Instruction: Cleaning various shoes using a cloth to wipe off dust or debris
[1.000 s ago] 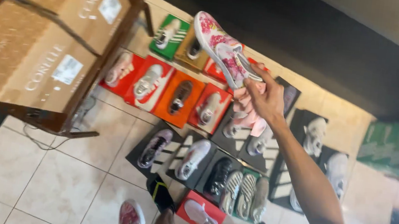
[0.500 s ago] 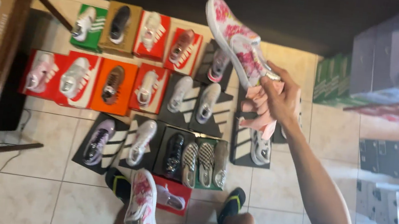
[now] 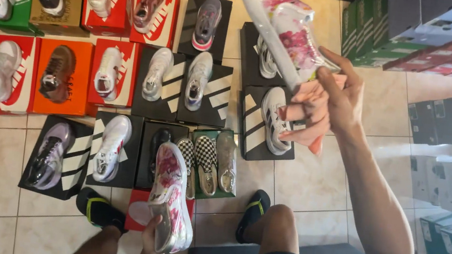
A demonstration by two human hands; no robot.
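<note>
one floral sneaker (image 3: pixel 285 29) is held up by the right hand (image 3: pixel 327 107), fingers closed on its heel over the boxed display; its mate (image 3: pixel 171 206) is gripped low by the left hand (image 3: pixel 149 243), near the knees. a loose pinch could drop the raised shoe onto the striped sneaker (image 3: pixel 273 118) below (knocking it off its black box (image 3: pixel 252 141)). counted: two floral sneakers, two black sandals (image 3: pixel 253 212).

A pale beige tiled floor (image 3: pixel 310 182) with dark grout lines filled the room, daylight glared at its right side, and stacked shoeboxes (image 3: pixel 418 35) stood beyond.
</note>
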